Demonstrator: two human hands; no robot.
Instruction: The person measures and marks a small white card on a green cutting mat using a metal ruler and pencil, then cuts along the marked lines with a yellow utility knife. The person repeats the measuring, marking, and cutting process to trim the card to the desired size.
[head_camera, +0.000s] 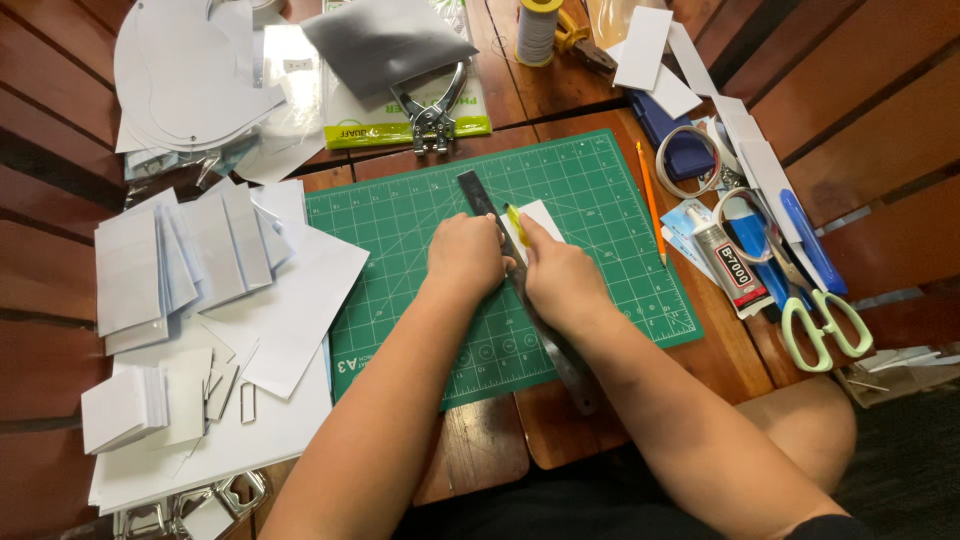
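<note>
Head view shows the left hand (463, 255) pressed flat on a long metal ruler (530, 300) that runs diagonally across the green cutting mat (600, 190), while the right hand (560, 275), touching the ruler's other side, grips a yellow-handled knife (515, 222) over a small white card (540, 222). Left of the left hand lie stacks of white cards (180, 260); right of the right hand sit a pencil (651, 200), a glue tube (725, 262) and green-handled scissors (825, 325). Beyond both hands rests a hole punch (435, 110).

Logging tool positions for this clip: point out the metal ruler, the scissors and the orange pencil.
metal ruler (478, 195): head view, upper end above the hands.
scissors (822, 325): head view, pale green handles.
orange pencil (651, 203): head view, middle of shaft.
</note>
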